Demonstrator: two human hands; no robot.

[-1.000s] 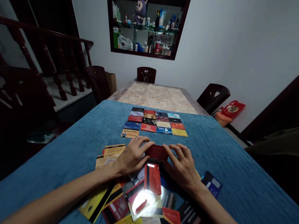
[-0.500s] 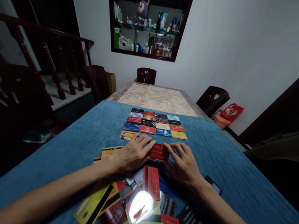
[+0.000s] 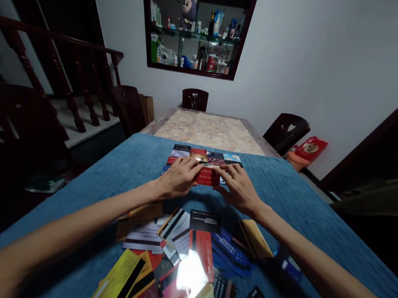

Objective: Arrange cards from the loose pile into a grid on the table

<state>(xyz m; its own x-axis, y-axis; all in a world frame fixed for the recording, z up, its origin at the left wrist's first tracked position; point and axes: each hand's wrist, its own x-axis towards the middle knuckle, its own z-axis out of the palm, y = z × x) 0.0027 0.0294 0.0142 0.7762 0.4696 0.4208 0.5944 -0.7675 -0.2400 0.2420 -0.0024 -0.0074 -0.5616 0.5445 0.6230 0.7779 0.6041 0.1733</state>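
While both hands pinch it, left hand (image 3: 179,178) and right hand (image 3: 238,189), the red card (image 3: 208,176) hides part of the far card grid (image 3: 198,153); print illegible.

Home dining room: wooden chairs (image 3: 194,99) standing around a long table (image 3: 209,129), staircase railing (image 3: 64,76) rising on the left, recessed wall cabinet (image 3: 194,25) holding household bottles and 1 plush toy (image 3: 187,12).

Hands (image 3: 209,182) hide the near rows of the card grid (image 3: 205,155). Bottom edge crops the loose pile (image 3: 182,270). Card print unreadable.
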